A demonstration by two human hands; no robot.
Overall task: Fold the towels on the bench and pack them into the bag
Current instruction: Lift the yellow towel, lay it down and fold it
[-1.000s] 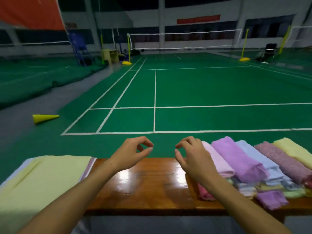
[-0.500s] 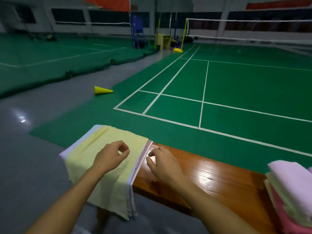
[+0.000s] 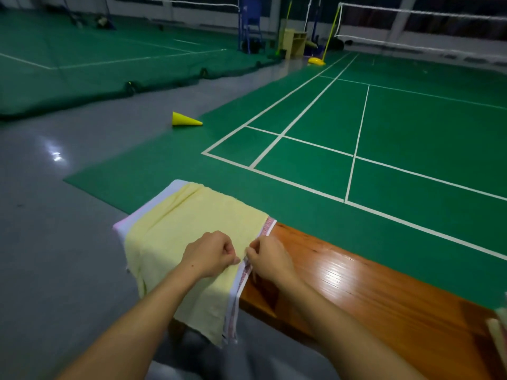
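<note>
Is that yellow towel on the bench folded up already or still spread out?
Spread out. The yellow towel lies flat across the bench end, its edges hanging over both sides, over a white towel.

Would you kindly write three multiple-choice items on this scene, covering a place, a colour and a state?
1. Where does the yellow towel lie?
A. On the floor
B. Draped over the bench end
C. In a bag

2. What colour is the cone?
A. Yellow
B. Red
C. Blue

3. What is the right hand doing?
A. Resting flat on the bench
B. Holding the cone
C. Pinching the towel's edge

Answers: 1 B, the towel hangs over the bench's left end. 2 A, the cone lying on the floor is yellow. 3 C, its fingers pinch the patterned edge, near the left hand.
</note>
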